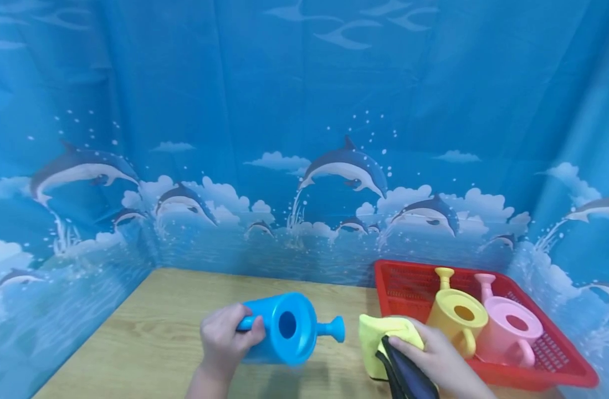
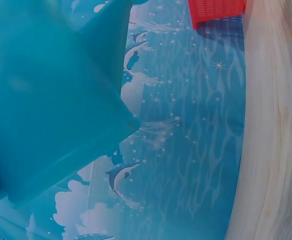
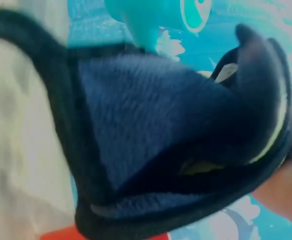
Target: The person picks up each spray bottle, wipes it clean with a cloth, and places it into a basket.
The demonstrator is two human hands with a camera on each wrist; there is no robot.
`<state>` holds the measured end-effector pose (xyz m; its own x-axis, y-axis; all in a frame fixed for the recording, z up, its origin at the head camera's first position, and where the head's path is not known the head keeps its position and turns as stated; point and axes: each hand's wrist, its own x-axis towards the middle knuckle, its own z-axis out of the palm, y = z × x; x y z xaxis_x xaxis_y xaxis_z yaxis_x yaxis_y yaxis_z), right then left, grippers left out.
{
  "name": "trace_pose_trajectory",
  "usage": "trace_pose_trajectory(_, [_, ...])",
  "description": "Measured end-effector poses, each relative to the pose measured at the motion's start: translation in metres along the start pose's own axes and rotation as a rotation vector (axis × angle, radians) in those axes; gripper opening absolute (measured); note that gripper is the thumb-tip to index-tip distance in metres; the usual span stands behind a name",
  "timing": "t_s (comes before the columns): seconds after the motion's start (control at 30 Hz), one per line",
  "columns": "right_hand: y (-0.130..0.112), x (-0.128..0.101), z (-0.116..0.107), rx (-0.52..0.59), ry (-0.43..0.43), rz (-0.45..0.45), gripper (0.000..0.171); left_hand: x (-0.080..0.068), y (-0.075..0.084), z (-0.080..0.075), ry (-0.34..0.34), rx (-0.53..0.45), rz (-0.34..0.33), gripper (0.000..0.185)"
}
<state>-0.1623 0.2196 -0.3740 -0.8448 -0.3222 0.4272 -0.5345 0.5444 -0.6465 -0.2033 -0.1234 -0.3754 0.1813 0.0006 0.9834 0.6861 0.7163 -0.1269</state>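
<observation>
A blue toy watering can [image 1: 284,330] is held up over the table by its handle, which my left hand [image 1: 226,335] grips. Its round top opening faces me and the spout points right. In the left wrist view the watering can [image 2: 56,100] fills the left side. My right hand [image 1: 434,352] grips a folded cloth [image 1: 384,338], yellow on one face and dark on the other, just right of the spout. Close up in the right wrist view, the dark side of the cloth [image 3: 136,115] hangs in folds, its edge bound in black.
A red plastic basket [image 1: 399,271] stands at the right of the wooden table [image 1: 134,343]. In it are a yellow watering can [image 1: 446,316] and a pink watering can [image 1: 503,338]. A blue curtain [image 1: 264,111] printed with dolphins surrounds the table's back and sides.
</observation>
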Motion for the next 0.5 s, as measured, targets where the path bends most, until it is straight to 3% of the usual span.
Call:
trace_pose_trajectory(0.13, [0.003,-0.003,0.007,0.009,0.035,0.025,0.025,-0.005,-0.002,0.0,0.003,0.062,-0.054,0.048])
trace_pose_trajectory(0.27, [0.006,-0.008,0.009,0.003,0.042,0.047,0.026,-0.01,-0.003,0.001,-0.039,0.118,-0.127,0.049])
trace_pose_trajectory(0.4, [0.006,-0.011,0.007,-0.011,-0.022,0.064,0.03,-0.011,-0.001,0.001,-0.119,0.148,-0.256,0.044])
trace_pose_trajectory(0.5, [0.009,-0.013,0.002,0.006,-0.126,0.094,0.032,-0.011,0.005,0.001,-0.21,0.146,-0.418,0.034])
